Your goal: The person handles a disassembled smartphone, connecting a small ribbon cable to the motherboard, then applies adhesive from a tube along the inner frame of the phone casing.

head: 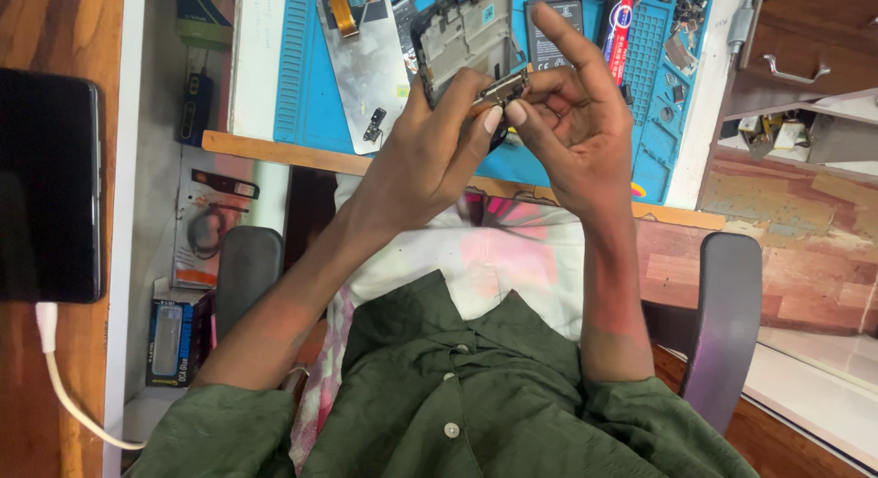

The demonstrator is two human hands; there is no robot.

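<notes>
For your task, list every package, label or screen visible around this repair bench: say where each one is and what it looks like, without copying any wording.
Phone screen: far left on the wood, dark rectangle, white cable plugged in.
Blister pack: left of the chair arm, white and orange card holding a black part.
Small box: below that pack, blue with a clear window.
Display panel: on the blue mat, grey rectangle with an orange ribbon.
Battery label: on the mat behind the hands, dark rectangle.
Tube: beside the battery, red, white and blue.

The mat (306,75) is blue, the shirt (457,396) dark green, the phone (46,185) black with a white cable (64,386), the chair arms (722,322) grey.
</notes>
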